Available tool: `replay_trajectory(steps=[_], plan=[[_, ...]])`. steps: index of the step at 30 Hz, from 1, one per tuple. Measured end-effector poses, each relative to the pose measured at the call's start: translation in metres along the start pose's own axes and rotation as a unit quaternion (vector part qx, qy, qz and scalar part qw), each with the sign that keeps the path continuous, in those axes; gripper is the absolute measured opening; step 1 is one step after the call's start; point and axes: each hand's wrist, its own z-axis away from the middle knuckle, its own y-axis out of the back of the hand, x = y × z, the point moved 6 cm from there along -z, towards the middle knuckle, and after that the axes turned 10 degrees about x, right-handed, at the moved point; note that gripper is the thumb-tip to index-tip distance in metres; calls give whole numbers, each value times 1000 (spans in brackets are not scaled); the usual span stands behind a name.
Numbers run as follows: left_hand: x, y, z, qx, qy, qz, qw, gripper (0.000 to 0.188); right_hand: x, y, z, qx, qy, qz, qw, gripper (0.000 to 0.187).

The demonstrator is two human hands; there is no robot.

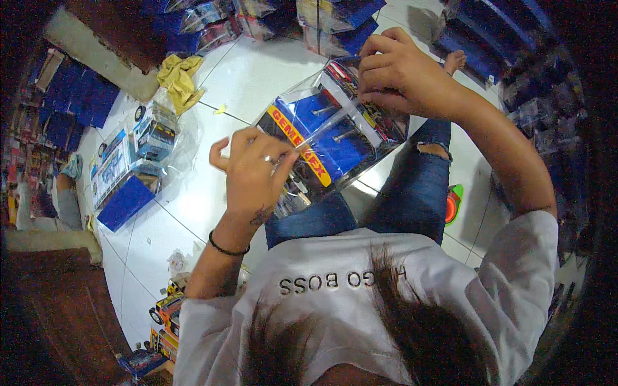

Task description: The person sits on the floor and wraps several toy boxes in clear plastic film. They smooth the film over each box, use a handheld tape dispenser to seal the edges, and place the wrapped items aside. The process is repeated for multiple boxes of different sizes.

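Note:
A toy truck [351, 147] with a blue bed and a yellow-and-red label strip lies tilted over my lap, inside a clear plastic wrapper [264, 121]. My left hand [254, 168] is at its near left side, thumb and fingers closed on the plastic by the label. At the far right corner, my right hand [402, 76] has its fingers curled and pinching the wrapper's edge. The truck's far right end is partly hidden behind that hand.
Wrapped blue toy trucks [132, 164] stand on the white tiled floor [238, 71] at left. A yellow cloth [180, 80] lies beyond them. Orange toy trucks [168, 315] are at lower left. A green-and-orange object [454, 204] sits right of my leg. Wrapped blue toys line the far side.

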Motion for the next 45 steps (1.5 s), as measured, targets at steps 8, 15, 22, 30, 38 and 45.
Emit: replay_trajectory(steps=[8,15,22,30,38,45], plan=[[-12,-1,25,24,26,-27,999,12,-98,-11,-29,115,-22,51,992,33],[-17,1,31,31,28,-6,999,12,-123,-52,-15,90,-71,70,991,31],[-11,20,36,24,44,-12,999,11,-125,-50,-9,70,-67,80,992,31],[-6,-14,1,66,78,178,979,16,-121,-46,7,123,-122,41,984,27],[7,-28,46,11,-92,158,983,80,-115,-40,29,199,-154,49,966,33],[16,-41,60,18,-57,136,989,95,-81,-79,411,-20,-826,205,525,86]])
